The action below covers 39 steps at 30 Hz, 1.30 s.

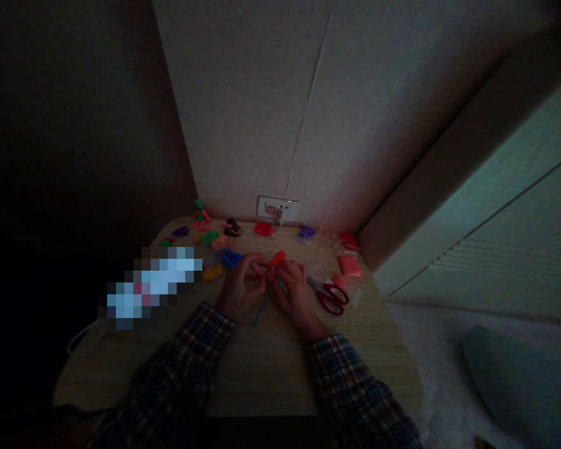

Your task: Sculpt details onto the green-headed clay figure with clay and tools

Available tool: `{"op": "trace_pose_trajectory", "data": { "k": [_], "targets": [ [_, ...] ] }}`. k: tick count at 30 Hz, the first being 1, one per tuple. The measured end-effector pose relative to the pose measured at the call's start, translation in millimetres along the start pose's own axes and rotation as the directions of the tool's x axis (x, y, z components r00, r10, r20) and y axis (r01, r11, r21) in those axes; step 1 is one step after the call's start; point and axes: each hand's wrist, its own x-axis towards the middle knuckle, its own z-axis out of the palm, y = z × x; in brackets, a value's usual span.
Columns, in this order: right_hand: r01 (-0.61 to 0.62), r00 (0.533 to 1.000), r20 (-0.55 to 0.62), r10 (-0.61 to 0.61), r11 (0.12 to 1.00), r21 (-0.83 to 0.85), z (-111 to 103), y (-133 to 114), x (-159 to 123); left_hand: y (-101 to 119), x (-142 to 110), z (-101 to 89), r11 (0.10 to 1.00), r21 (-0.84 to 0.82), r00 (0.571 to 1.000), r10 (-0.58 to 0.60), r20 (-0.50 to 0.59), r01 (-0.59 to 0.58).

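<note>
Both hands meet over the middle of a small wooden table. My left hand is closed, its fingers pinching a red-orange lump of modelling clay. My right hand is closed too, pressed against the same lump and gripping a thin teal tool that slants down toward me. Plaid sleeves cover both forearms. The light is dim, so finer detail of the clay is lost.
Red-handled scissors lie just right of my right hand. Several coloured clay pieces and packets are scattered along the table's far side, with a small clay figure at the back left. A wall socket sits behind. A blurred-out object lies left.
</note>
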Motion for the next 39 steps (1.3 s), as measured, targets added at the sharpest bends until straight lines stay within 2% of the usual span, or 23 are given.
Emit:
{"op": "trace_pose_trajectory", "data": {
  "k": [22, 29, 33, 39],
  "targets": [
    [0.018, 1.0, -0.005, -0.018, 1.0, 0.0, 0.3, -0.4, 0.1, 0.7, -0.9, -0.4, 1.0, 0.021, 1.0, -0.015, 0.013, 0.014],
    [-0.021, 1.0, -0.003, 0.021, 1.0, 0.016, -0.3, 0.9, 0.2, 4.8, -0.4, 0.0, 0.999, -0.013, 0.999, -0.034, 0.0, 0.034],
    [0.011, 1.0, -0.017, -0.011, 1.0, 0.014, 0.8, 0.9, 0.6, 2.7, 0.4, 1.3, 0.998, -0.029, 0.999, -0.052, -0.016, 0.052],
    [0.092, 0.996, -0.004, -0.092, 0.996, 0.01, 2.3, -0.6, -1.0, -3.3, 3.6, -2.5, 0.991, -0.058, 0.988, -0.124, -0.095, 0.119]
  ]
}}
